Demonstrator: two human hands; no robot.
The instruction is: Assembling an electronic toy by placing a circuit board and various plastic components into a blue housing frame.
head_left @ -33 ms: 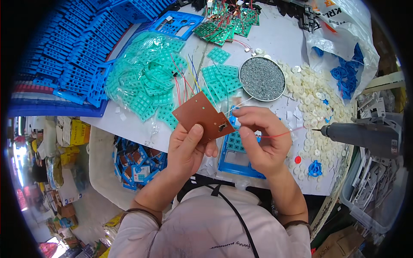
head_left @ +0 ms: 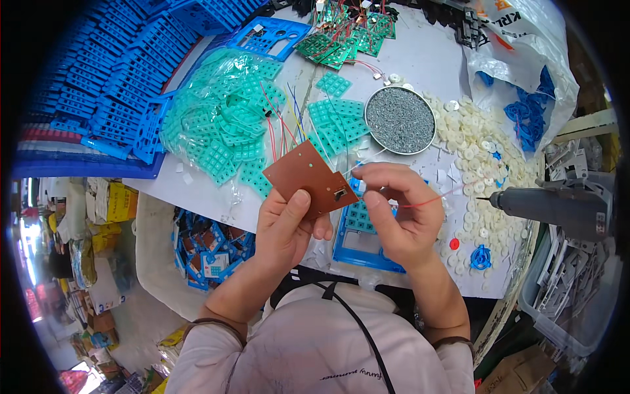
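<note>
My left hand (head_left: pixel 287 226) grips a brown circuit board (head_left: pixel 305 177) by its lower edge, thumb on top. A small black component sits near the board's right corner. Red, blue, yellow and white wires (head_left: pixel 278 118) rise from behind its far edge. Just right of the board, my right hand (head_left: pixel 408 213) is curled, thumb and forefinger close together around thin wires. A red wire (head_left: pixel 426 203) trails out to its right, and a white one leads up from the fingertips. Below the hands lies a blue plastic housing (head_left: pixel 367 257) with a teal rubber keypad (head_left: pixel 359 218), partly hidden by my right hand.
Teal keypads (head_left: pixel 230 111) lie heaped at left, beside stacked blue housings (head_left: pixel 111 79). Green circuit boards (head_left: pixel 348 43) sit at the back. A round dish of screws (head_left: pixel 400 119) stands near white plastic discs (head_left: pixel 482 164). A dark electric screwdriver (head_left: pixel 551 209) juts in at right.
The red wire at my right hand has shifted slightly, and the small white connector beside the fingers no longer shows there. My left hand and the board have stayed put.
</note>
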